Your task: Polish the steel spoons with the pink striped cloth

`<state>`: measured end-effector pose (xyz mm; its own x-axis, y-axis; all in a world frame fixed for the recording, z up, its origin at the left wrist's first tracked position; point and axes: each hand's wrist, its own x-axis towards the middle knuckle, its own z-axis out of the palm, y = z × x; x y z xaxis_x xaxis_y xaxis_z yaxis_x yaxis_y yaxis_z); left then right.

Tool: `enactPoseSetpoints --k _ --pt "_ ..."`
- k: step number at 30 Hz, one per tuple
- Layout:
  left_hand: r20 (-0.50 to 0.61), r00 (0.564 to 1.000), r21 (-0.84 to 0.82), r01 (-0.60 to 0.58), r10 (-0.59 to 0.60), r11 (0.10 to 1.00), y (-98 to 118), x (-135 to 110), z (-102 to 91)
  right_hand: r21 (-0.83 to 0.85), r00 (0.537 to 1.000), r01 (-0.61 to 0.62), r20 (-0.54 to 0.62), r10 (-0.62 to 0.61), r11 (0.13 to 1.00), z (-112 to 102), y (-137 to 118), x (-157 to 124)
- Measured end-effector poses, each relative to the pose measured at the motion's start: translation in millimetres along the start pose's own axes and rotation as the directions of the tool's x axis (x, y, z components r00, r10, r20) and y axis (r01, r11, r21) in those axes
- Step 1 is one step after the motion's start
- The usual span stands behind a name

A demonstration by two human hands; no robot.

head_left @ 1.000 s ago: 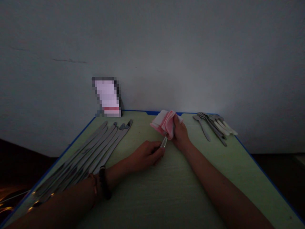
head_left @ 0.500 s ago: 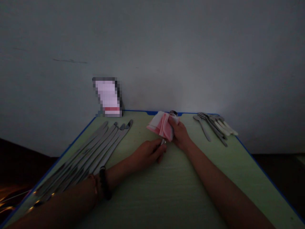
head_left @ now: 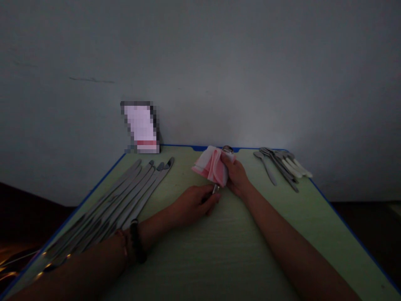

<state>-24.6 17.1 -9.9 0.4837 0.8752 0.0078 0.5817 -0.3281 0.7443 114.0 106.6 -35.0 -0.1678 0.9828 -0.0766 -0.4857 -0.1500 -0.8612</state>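
Observation:
My left hand point(head_left: 196, 202) pinches the handle end of a metal spoon point(head_left: 228, 149) near the middle of the table. The spoon points away from me, and its rounded head shows beyond a folded pink and white cloth point(head_left: 210, 164). With my right hand point(head_left: 236, 175) I grip the cloth around the spoon, thumb on top. The middle of the spoon is hidden under the cloth. Several long metal pieces of cutlery point(head_left: 138, 188), which look like knives, lie side by side to the left, partly behind my left forearm.
At the right back lie several metal spoons point(head_left: 266, 167) and a few pieces with white handles point(head_left: 293, 167). A blurred phone-like screen point(head_left: 142, 127) leans on the wall point(head_left: 219, 75) at the left back. The pale green table point(head_left: 200, 259) has a blue edge.
The spoon's head shows a little more clearly past the cloth. My left hand and the handle end have shifted very slightly; both hands keep their hold.

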Motion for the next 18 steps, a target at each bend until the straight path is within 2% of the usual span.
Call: enactPoseSetpoints --k 11,18 --pt "0.02 1.0 0.004 -0.011 0.011 1.0 2.1 -0.2 -2.3 0.02 1.0 -0.004 0.025 0.004 1.0 -0.7 -0.2 2.3" --pt "0.031 1.0 0.014 0.001 -0.002 1.0 0.6 -0.7 -1.3 0.096 0.998 0.018 -0.067 -0.012 0.995 -5.2 6.3 10.5"
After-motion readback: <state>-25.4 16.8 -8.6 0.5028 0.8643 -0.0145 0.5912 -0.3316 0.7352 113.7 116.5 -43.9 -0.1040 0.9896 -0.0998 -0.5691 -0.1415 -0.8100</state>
